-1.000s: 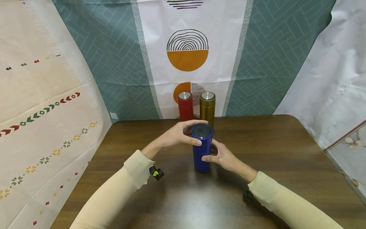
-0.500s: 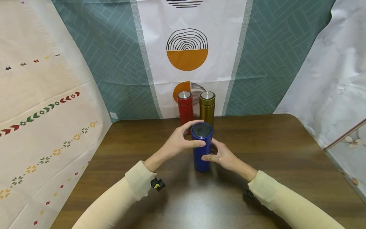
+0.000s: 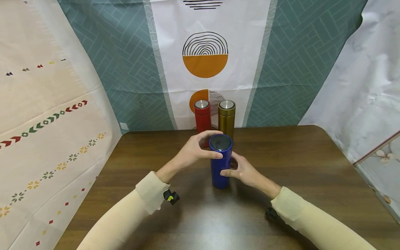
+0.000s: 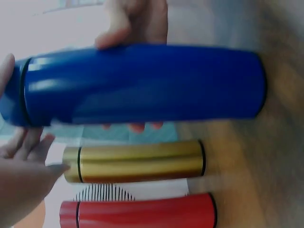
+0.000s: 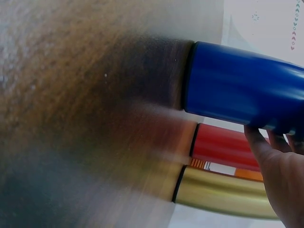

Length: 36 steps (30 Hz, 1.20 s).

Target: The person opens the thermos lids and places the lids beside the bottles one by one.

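A blue thermos bottle (image 3: 221, 166) with a dark top stands upright on the wooden table in the head view. My left hand (image 3: 198, 147) is curled round its lid, thumb in front and fingers behind. Lower down, my right hand (image 3: 245, 170) grips the body from the right, its thumb across the front. In the left wrist view the blue bottle (image 4: 142, 85) lies across the frame, with a narrow dark seam below its lid (image 4: 12, 95). The right wrist view shows the lower part of the bottle (image 5: 237, 83) with its base at the tabletop; the lid is out of frame there.
Behind the blue bottle stand a red thermos bottle (image 3: 203, 119) and a gold thermos bottle (image 3: 226, 119), side by side with silver tops. The brown table (image 3: 297, 163) reaches back to a patterned curtain (image 3: 131, 69).
My left hand has shifted slightly round the lid, its thumb moving right and then a little back. The right hand and the blue thermos bottle have hardly moved.
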Each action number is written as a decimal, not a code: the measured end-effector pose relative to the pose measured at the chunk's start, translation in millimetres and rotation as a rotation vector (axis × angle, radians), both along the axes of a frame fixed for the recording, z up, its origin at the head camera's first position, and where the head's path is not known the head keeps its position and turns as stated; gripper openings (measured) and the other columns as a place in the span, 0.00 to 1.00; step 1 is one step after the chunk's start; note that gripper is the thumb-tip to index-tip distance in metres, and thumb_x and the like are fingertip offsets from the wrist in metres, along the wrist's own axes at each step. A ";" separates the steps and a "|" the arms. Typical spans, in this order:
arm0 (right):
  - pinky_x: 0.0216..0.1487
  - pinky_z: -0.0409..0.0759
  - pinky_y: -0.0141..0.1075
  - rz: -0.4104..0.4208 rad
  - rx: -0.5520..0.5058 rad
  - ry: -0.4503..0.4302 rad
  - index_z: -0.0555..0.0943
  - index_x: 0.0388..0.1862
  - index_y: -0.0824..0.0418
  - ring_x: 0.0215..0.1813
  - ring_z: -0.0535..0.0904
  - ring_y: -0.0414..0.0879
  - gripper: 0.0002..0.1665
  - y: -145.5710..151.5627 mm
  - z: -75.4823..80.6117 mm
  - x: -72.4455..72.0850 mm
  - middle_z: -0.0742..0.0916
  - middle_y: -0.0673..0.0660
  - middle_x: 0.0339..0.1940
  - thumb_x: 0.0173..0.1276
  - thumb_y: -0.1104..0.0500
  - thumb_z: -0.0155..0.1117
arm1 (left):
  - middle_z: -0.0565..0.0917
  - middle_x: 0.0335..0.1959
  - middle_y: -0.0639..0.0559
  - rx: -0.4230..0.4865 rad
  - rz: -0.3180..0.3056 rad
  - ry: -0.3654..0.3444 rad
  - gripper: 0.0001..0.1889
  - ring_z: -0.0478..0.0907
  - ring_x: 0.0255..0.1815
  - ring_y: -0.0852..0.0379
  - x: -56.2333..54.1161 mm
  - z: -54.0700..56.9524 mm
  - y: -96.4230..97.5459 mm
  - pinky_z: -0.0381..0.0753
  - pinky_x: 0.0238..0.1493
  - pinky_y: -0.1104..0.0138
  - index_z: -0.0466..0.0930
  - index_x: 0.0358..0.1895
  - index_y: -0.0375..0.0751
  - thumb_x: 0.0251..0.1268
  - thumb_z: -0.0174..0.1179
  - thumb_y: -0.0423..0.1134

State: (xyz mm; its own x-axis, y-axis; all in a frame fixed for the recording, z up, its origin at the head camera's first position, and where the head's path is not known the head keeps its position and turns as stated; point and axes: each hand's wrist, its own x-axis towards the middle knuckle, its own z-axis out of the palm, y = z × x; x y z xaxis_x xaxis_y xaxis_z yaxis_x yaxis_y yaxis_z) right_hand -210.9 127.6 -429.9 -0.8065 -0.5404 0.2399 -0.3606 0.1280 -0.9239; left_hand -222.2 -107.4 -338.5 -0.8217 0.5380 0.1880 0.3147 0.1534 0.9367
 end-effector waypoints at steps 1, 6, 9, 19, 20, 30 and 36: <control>0.70 0.72 0.62 0.002 -0.003 0.002 0.67 0.76 0.66 0.68 0.78 0.61 0.42 0.1 -0.2 0.1 0.82 0.64 0.68 0.68 0.58 0.75 | 0.80 0.66 0.48 0.006 0.024 0.004 0.33 0.76 0.68 0.49 2.8 -1.0 1.7 0.73 0.70 0.50 0.76 0.70 0.51 0.61 0.76 0.37; 0.69 0.73 0.61 0.006 -0.009 0.006 0.67 0.77 0.65 0.68 0.78 0.61 0.42 -0.1 -0.7 0.4 0.82 0.64 0.68 0.68 0.59 0.75 | 0.78 0.68 0.46 0.016 0.027 0.000 0.35 0.76 0.68 0.46 7.8 -2.6 4.0 0.74 0.69 0.48 0.73 0.72 0.51 0.62 0.76 0.40; 0.69 0.74 0.61 0.000 0.001 0.010 0.68 0.76 0.65 0.68 0.78 0.60 0.42 -0.5 -0.8 0.0 0.82 0.63 0.68 0.68 0.59 0.75 | 0.76 0.71 0.46 -0.015 -0.052 -0.029 0.38 0.73 0.72 0.46 3.7 0.3 0.8 0.71 0.71 0.45 0.69 0.76 0.51 0.63 0.74 0.39; 0.70 0.72 0.62 -0.003 0.004 0.001 0.68 0.77 0.65 0.69 0.78 0.60 0.42 0.2 -1.0 -0.4 0.81 0.63 0.68 0.68 0.58 0.75 | 0.80 0.67 0.47 -0.037 -0.102 -0.047 0.35 0.75 0.70 0.47 -4.7 4.6 -0.4 0.71 0.71 0.46 0.72 0.73 0.50 0.63 0.73 0.35; 0.70 0.72 0.62 0.000 0.001 0.000 0.68 0.77 0.65 0.69 0.78 0.61 0.42 0.0 -0.9 -0.3 0.81 0.63 0.68 0.68 0.58 0.75 | 0.80 0.66 0.47 -0.026 -0.083 -0.047 0.35 0.75 0.69 0.46 -2.8 3.7 0.8 0.72 0.71 0.46 0.73 0.72 0.49 0.62 0.73 0.35; 0.70 0.73 0.60 -0.006 -0.002 0.004 0.68 0.76 0.66 0.68 0.78 0.60 0.42 -1.0 0.3 -0.3 0.82 0.63 0.68 0.68 0.59 0.76 | 0.72 0.74 0.43 0.021 -0.080 -0.078 0.42 0.67 0.77 0.45 5.8 -0.8 2.6 0.65 0.75 0.44 0.62 0.79 0.48 0.64 0.72 0.35; 0.70 0.73 0.60 -0.022 0.022 0.006 0.68 0.76 0.66 0.68 0.78 0.61 0.42 -0.3 -0.4 0.0 0.82 0.64 0.67 0.68 0.57 0.76 | 0.71 0.76 0.45 -0.030 -0.137 -0.056 0.37 0.65 0.79 0.47 -1.0 3.4 -5.2 0.62 0.77 0.43 0.66 0.78 0.52 0.68 0.69 0.36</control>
